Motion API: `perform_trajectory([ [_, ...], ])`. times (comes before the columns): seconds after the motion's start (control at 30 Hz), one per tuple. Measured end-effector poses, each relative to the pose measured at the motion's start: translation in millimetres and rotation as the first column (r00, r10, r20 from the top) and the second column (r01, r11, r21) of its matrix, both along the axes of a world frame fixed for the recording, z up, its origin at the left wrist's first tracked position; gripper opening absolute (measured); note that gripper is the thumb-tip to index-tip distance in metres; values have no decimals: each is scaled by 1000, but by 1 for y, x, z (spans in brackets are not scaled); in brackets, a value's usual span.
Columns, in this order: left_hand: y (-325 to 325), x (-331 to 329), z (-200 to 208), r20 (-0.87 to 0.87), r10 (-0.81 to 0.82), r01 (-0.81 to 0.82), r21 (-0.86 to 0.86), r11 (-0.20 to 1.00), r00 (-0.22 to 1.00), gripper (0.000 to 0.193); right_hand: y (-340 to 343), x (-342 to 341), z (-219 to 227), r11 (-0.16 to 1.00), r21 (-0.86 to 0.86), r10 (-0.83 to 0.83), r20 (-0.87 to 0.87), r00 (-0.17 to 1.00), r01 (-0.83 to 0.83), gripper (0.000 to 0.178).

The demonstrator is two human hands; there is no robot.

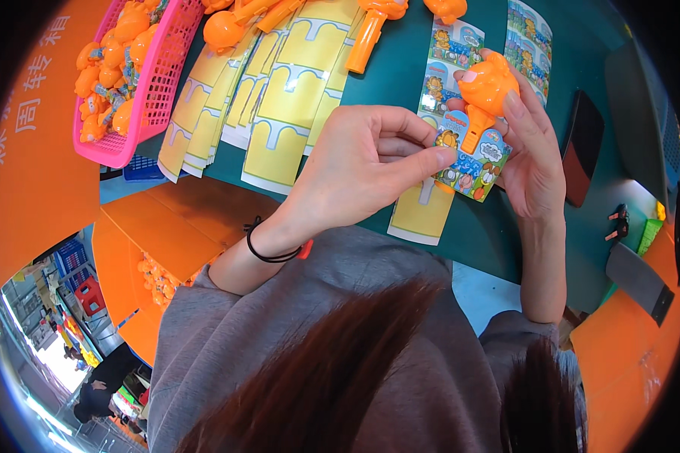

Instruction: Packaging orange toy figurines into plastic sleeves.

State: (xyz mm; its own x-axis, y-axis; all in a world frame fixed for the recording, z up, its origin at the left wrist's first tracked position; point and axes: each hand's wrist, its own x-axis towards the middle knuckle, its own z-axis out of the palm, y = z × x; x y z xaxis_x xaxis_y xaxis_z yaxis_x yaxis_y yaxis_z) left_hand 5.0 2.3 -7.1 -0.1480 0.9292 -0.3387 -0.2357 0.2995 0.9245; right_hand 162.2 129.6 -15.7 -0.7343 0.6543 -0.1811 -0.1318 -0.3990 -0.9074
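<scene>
My right hand [535,147] is closed around an orange plastic toy [491,84] with a rounded animal-like head and a straight handle. A colourful printed cartoon label [489,174] lies against the handle. My left hand [370,167] pinches the left edge of this label between thumb and fingers. Beneath the hands, a strip of yellow-backed labels [419,215] lies on the dark green tabletop [491,245]. A printed label strip [455,41] shows just beyond the toy.
At the far left a pink basket [147,113] holds several orange toys. Yellow label sheets [287,106] overlap beside it, with loose orange toys [370,30] at the back. To the right lies a dark phone-like slab [584,147]. Orange boxes [174,223] stand left of the table.
</scene>
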Motion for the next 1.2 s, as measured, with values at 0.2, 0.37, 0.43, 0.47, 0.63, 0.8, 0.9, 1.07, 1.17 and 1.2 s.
perform_trajectory([
  [0.2,2,2,-2,-38,0,1,17,1000,999,23,-1,-1,-1,1000,11,-3,-3,1000,3,62],
  [0.37,1,7,-12,-41,48,-45,55,997,998,48,-3,-1,-2,999,28,-36,-2,999,36,58],
  [0.43,1,8,-8,-207,129,-121,54,991,970,78,-5,-2,-3,996,30,-80,29,996,79,53],
  [0.47,4,6,-8,-211,131,-120,64,991,969,78,-8,-1,0,998,21,-59,64,996,58,51],
  [0.63,8,-4,-8,-172,145,-136,63,989,974,96,-13,-7,6,983,-169,-89,-84,993,73,57],
  [0.8,7,-25,16,-213,201,-168,161,972,956,94,6,7,8,855,518,1,42,999,-23,73],
  [0.9,5,-33,23,-211,253,-203,231,952,944,92,1,12,1,743,654,34,172,984,-140,75],
  [1.07,-12,-25,13,119,340,-360,250,899,933,89,-27,-5,-1,804,593,-95,49,994,47,59],
  [1.17,-13,-20,2,232,396,-453,301,839,888,73,-31,-4,-1,893,442,-136,87,987,84,52],
  [1.2,-14,-20,-2,213,391,-441,302,845,895,60,-34,-7,-2,895,433,-153,75,985,106,50],
])
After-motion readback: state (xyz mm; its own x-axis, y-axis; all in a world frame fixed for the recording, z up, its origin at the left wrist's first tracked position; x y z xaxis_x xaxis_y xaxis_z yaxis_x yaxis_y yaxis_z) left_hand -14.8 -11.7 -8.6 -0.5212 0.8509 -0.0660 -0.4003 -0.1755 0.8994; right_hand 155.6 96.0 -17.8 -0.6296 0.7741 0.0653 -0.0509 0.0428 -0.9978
